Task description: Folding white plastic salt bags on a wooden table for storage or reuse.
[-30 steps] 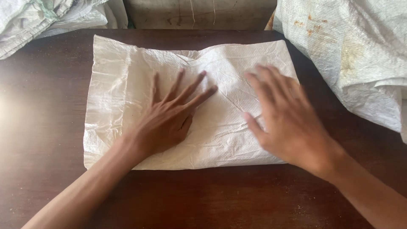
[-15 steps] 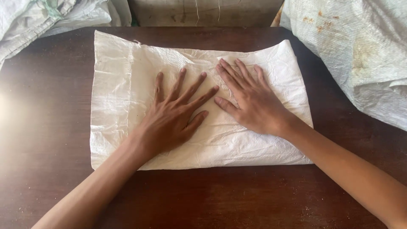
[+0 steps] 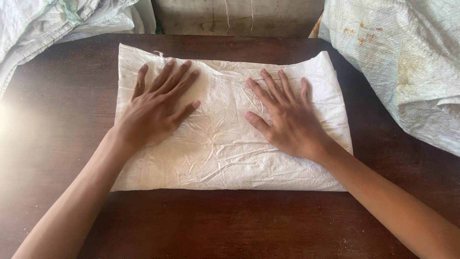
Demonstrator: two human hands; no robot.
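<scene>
Hands, two, both bare and spread flat with fingers fanned wide, gripping nothing. Left hand [image 3: 155, 111] lies palm down on the left half of a folded white woven sack [image 3: 225, 144], fingertips aimed toward its far edge. Right hand [image 3: 287, 120] lies palm down on the right half, thumb pointing inward toward the middle, fingers likewise aimed away from the person. Sack: flat rectangle, creased, lying roughly centred on a dark wooden counter [image 3: 62, 144], its near edge parallel to the counter's front. Whether the palms press hard or merely rest cannot be told from this view.

Change from the earlier frames: half a second ago the two hands sat close together near the sack's middle, almost touching; now they are well apart, the left nearer the left edge and the right nearer the right edge.

Surroundings: stained pale sacking [image 3: 407, 62] heaped at far right; more crumpled sacks [image 3: 52, 24] at far left.
</scene>
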